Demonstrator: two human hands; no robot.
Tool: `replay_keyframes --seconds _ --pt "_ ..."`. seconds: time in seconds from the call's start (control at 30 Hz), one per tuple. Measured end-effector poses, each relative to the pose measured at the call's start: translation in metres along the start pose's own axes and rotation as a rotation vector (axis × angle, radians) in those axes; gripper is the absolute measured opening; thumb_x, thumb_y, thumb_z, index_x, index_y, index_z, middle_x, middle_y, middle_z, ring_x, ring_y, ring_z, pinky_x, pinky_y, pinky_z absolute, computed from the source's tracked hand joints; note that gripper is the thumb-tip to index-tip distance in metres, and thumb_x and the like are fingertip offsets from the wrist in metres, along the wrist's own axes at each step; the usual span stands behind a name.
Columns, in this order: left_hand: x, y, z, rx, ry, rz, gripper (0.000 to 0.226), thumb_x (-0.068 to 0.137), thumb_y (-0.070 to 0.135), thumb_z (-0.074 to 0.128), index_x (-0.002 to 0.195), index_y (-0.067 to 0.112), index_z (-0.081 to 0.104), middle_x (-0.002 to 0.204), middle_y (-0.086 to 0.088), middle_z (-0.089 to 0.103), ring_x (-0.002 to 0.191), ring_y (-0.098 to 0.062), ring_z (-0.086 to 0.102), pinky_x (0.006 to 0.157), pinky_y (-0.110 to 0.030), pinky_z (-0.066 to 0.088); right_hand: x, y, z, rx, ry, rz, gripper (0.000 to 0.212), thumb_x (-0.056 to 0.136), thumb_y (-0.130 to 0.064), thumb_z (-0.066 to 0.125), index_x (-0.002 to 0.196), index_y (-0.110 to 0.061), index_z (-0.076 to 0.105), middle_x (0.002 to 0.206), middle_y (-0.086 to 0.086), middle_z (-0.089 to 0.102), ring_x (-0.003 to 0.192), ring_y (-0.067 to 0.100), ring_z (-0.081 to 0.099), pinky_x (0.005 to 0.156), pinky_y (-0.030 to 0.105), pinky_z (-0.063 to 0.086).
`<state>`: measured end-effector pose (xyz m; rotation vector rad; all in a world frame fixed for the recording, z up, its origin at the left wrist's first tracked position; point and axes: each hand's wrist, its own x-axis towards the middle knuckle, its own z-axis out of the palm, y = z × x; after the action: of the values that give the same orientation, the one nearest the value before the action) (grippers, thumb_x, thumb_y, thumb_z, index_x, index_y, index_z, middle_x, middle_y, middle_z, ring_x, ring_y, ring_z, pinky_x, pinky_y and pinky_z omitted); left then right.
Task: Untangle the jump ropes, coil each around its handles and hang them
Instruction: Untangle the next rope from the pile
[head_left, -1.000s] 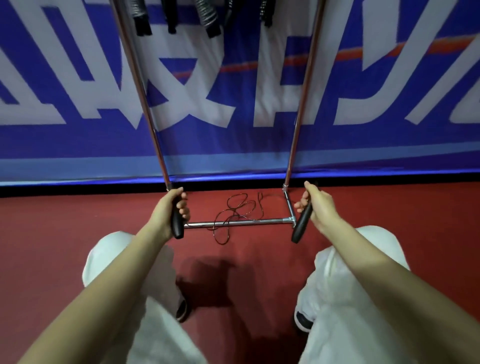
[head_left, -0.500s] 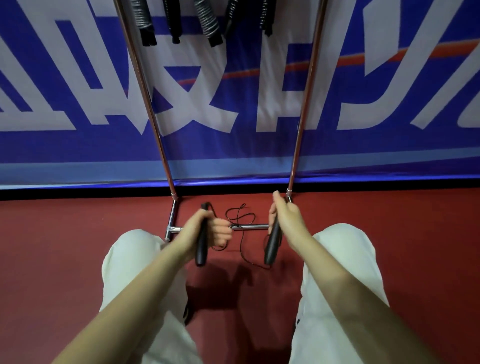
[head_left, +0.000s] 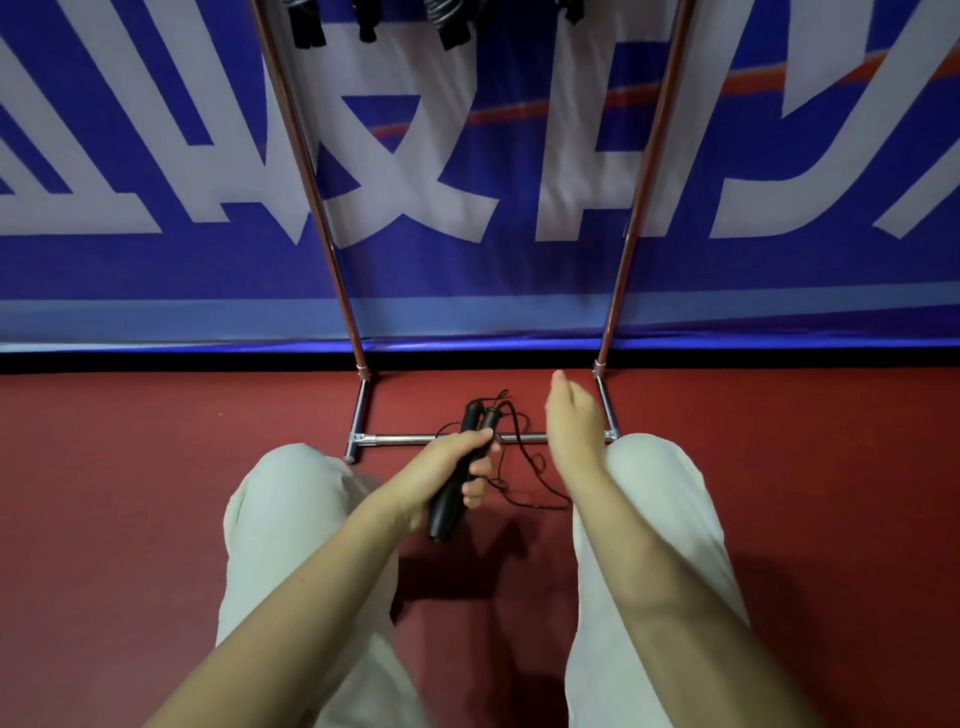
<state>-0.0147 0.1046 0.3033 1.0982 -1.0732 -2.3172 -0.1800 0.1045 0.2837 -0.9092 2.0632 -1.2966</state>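
**Both handles in left hand; right hand free**

Left hand (head_left: 448, 460) grips the two black handles (head_left: 457, 467) side by side, fingers curled round them, tips pointing away toward the rack base (head_left: 415, 439). Thin black rope (head_left: 524, 462) runs from the handle tips and lies in loose loops on the red floor (head_left: 156, 467), crossing the chrome crossbar; its full path is hard to trace. Right hand (head_left: 571, 421) is raised beside it, fingers straight and together, holding nothing, seen edge-on. Coiled ropes (head_left: 447, 21) hang at the top, cut off by the frame edge. Feet are hidden under the white trousers (head_left: 291, 519).
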Motion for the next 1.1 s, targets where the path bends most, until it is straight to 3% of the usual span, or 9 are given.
replay_keyframes --seconds 0.1,0.2,0.3,0.4,0.47,0.6,0.73,0.93,1.1 --pt "-0.013 0.0 -0.016 0.028 -0.141 -0.032 0.02 0.092 0.03 0.059 0.085 0.013 0.051 0.058 0.003 0.036 0.039 -0.008 0.033 0.04 -0.02 0.033 -0.005 -0.005 0.024 0.3 -0.412 -0.02 0.041 0.101 -0.045 0.038 0.091 -0.015 0.065 0.092 -0.003 0.066 0.097 0.018 0.06 0.092 0.037 0.042" --pt "-0.018 0.009 -0.033 -0.143 -0.132 0.106 0.03 0.079 0.03 0.074 0.084 0.012 0.05 0.056 0.004 0.036 0.038 -0.007 0.034 0.038 -0.02 0.034 -0.03 0.001 0.055 0.372 -0.894 0.237 0.083 0.092 -0.071 0.023 0.081 0.003 0.058 0.061 0.011 0.059 0.058 0.025 0.06 0.066 0.03 0.048" --pt "-0.019 0.026 -0.06 -0.424 0.074 0.327 0.048 0.058 0.031 0.09 0.08 0.014 0.051 0.052 0.007 0.037 0.035 -0.005 0.033 0.036 -0.017 0.033 -0.045 0.012 0.061 0.141 -0.961 0.095 0.059 0.099 -0.058 0.032 0.074 -0.008 0.052 0.045 0.001 0.041 0.032 0.012 0.038 0.046 0.026 0.039" --pt "-0.014 0.027 -0.08 -0.438 0.325 0.418 0.02 0.095 0.029 0.054 0.081 0.017 0.046 0.052 0.009 0.037 0.037 -0.005 0.032 0.038 -0.016 0.031 -0.04 0.03 0.049 -0.24 -1.048 -0.07 0.039 0.097 -0.033 0.055 0.063 -0.015 0.047 0.049 0.0 0.042 0.037 0.01 0.042 0.05 0.022 0.042" --pt "-0.008 0.019 -0.088 -0.409 0.413 0.442 0.024 0.103 0.026 0.041 0.081 0.017 0.046 0.053 0.009 0.037 0.039 -0.005 0.033 0.04 -0.017 0.032 -0.033 0.045 0.036 -0.483 -1.104 -0.105 0.041 0.094 -0.028 0.056 0.056 -0.016 0.046 0.048 0.001 0.05 0.043 0.012 0.053 0.063 0.023 0.046" --pt "-0.004 0.02 -0.1 -0.42 0.594 0.584 0.025 0.104 0.021 0.042 0.08 0.017 0.044 0.054 0.009 0.043 0.042 -0.006 0.037 0.042 -0.018 0.034 -0.009 0.075 0.002 -0.893 -1.099 0.013 0.044 0.093 -0.027 0.051 0.051 -0.016 0.056 0.046 -0.004 0.057 0.054 0.01 0.056 0.086 0.028 0.047" --pt "-0.008 0.03 -0.11 -0.486 0.765 0.693 0.025 0.103 0.019 0.044 0.079 0.017 0.044 0.054 0.009 0.046 0.044 -0.007 0.041 0.046 -0.019 0.037 0.01 0.106 -0.035 -1.057 -0.989 0.216 0.039 0.093 -0.026 0.047 0.058 -0.014 0.059 0.045 -0.003 0.06 0.052 0.013 0.058 0.083 0.027 0.05" --pt "-0.006 0.026 -0.104 -0.266 0.826 0.656 0.019 0.101 0.019 0.049 0.082 0.016 0.05 0.058 0.007 0.049 0.047 -0.009 0.044 0.05 -0.022 0.038 0.022 0.117 -0.073 -0.705 -0.751 0.294 0.03 0.097 -0.026 0.053 0.071 -0.013 0.059 0.049 0.0 0.04 0.036 0.012 0.038 0.041 0.02 0.034" --pt "-0.002 0.024 -0.095 -0.228 0.786 0.566 0.014 0.099 0.016 0.053 0.085 0.016 0.05 0.058 0.005 0.047 0.044 -0.009 0.042 0.045 -0.021 0.037 0.039 0.11 -0.096 -0.508 -0.431 0.179 0.028 0.094 -0.022 0.06 0.067 -0.017 0.063 0.058 -0.003 0.052 0.059 0.016 0.051 0.052 0.026 0.034"
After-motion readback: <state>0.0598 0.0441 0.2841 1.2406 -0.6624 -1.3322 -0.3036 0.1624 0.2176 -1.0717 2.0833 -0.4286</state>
